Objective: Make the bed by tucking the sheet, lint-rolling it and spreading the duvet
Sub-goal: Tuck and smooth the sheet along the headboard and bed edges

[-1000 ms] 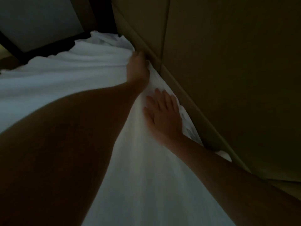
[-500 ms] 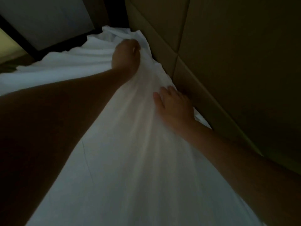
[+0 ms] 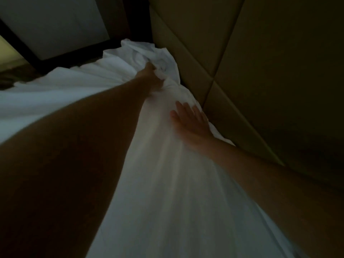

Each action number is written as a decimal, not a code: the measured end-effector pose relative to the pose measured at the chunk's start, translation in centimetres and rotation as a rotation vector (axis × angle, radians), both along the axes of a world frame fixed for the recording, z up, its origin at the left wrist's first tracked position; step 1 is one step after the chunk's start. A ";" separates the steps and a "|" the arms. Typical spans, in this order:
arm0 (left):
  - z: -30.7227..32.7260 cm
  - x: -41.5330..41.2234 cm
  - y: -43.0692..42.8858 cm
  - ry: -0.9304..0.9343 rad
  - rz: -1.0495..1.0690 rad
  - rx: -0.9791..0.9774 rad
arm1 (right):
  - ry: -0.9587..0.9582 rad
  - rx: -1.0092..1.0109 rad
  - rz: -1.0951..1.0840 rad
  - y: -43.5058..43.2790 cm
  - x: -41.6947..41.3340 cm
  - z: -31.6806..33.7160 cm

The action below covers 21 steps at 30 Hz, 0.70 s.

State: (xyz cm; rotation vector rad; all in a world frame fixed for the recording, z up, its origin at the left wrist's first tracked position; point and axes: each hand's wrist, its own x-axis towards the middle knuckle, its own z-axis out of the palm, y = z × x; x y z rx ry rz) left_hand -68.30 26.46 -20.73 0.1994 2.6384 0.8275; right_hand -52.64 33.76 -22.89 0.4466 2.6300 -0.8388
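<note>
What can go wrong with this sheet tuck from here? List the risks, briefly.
1. The left hand grips a bunched wad of the sheet near the corner. Tucked like that, it would likely leave wrinkles.
2. The right hand only presses flat on the sheet, so a hard pull may drag the cloth out from under it.
3. That hand lies close to the headboard and could get scraped or jammed.

Dim, grainy view. The white sheet glows palest at centre; the left forearm at 8 o'clock lies in near-black shadow. Soft blur throughout.
</note>
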 end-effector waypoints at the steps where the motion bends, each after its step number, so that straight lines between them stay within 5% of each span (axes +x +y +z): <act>1: -0.6 0.1 -0.2 -0.009 0.008 0.030 | -0.002 0.011 0.005 -0.2 -0.3 -0.1; 9: -0.6 -1.1 -0.4 0.060 0.040 0.063 | 0.008 0.059 -0.018 -0.7 -1.5 -1.0; 13: 1.4 -1.4 0.2 0.255 -0.003 0.026 | -0.040 0.053 0.017 -0.5 -1.4 -0.2; 18: 2.8 -2.9 3.3 0.311 0.110 0.279 | 0.388 0.449 0.201 -0.2 -2.2 0.2; 21: -1.1 -4.7 3.6 0.290 -0.021 0.040 | 0.399 0.399 0.232 0.7 -4.0 -1.0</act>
